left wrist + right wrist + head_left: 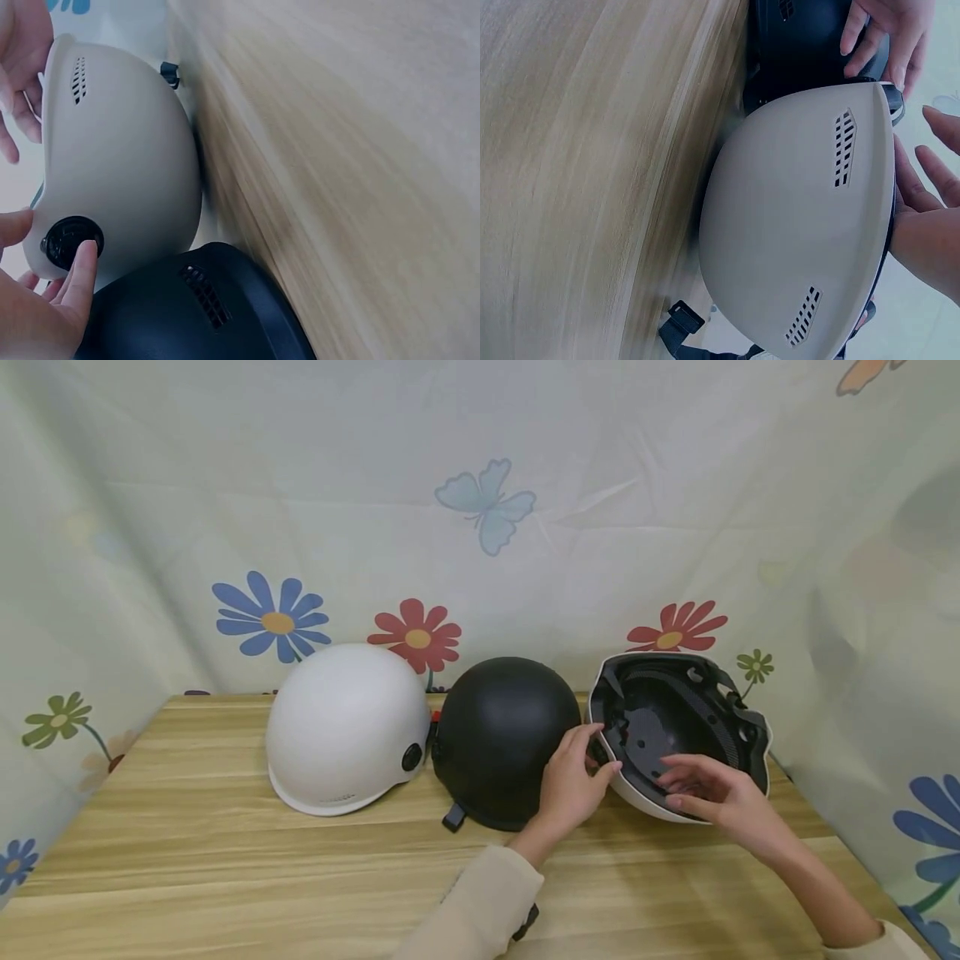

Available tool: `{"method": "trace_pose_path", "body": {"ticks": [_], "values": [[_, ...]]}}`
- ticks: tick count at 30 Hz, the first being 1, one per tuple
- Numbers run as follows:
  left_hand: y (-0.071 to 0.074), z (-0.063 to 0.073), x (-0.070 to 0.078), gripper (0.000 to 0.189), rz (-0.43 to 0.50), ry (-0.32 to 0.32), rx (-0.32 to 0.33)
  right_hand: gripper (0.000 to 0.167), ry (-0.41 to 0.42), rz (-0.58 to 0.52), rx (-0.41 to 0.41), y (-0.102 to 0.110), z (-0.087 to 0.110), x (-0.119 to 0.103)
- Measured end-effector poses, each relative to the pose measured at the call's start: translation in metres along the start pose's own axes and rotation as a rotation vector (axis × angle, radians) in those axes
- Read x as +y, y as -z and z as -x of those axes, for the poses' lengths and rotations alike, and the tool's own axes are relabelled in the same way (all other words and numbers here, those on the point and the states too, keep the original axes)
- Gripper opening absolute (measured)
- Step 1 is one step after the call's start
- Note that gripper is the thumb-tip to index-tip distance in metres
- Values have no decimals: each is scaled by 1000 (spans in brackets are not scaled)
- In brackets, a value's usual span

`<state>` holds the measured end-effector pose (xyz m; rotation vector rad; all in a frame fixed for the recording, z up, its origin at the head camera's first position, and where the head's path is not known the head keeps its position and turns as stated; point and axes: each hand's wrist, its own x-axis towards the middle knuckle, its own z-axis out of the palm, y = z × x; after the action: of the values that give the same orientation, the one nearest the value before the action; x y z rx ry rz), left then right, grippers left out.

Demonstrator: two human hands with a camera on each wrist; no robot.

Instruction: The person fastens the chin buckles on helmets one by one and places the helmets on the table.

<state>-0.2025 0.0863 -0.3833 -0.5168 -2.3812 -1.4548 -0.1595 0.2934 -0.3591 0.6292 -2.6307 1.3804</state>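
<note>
An upturned white helmet (652,802) with a black lined inside lies at the right of the table, its opening facing up and toward me. My left hand (572,781) holds its left rim, the thumb at the edge and the fingers on the outside. In the left wrist view one fingertip touches the round black knob (73,241) on the shell. My right hand (723,802) hovers over the front of the opening, fingers loosely bent with nothing between them. Beside the left hand sits a black helmet (506,735), dome up, partly covered by that hand.
Another white helmet (345,727) stands dome up at the left. A black strap end (453,817) sticks out under the black helmet, and a black buckle (527,922) shows beside my left sleeve. The wooden table (187,852) meets a flower-printed curtain (570,568) behind.
</note>
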Motion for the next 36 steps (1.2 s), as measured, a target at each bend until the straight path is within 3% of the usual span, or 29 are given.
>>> {"method": "trace_pose_path", "body": {"ticks": [7, 13, 21, 36], "values": [[-1, 2, -3, 48, 11, -25, 23, 39, -37, 17, -20, 1, 0, 0], [-2, 3, -6, 47, 13, -9, 31, 38, -51, 1, -43, 1, 0, 0], [1, 6, -8, 45, 25, 2, 6, 36, -49, 37, -44, 7, -2, 2], [3, 9, -10, 45, 32, -1, 7, 36, -41, 153, 101, 67, -5, 6]]}}
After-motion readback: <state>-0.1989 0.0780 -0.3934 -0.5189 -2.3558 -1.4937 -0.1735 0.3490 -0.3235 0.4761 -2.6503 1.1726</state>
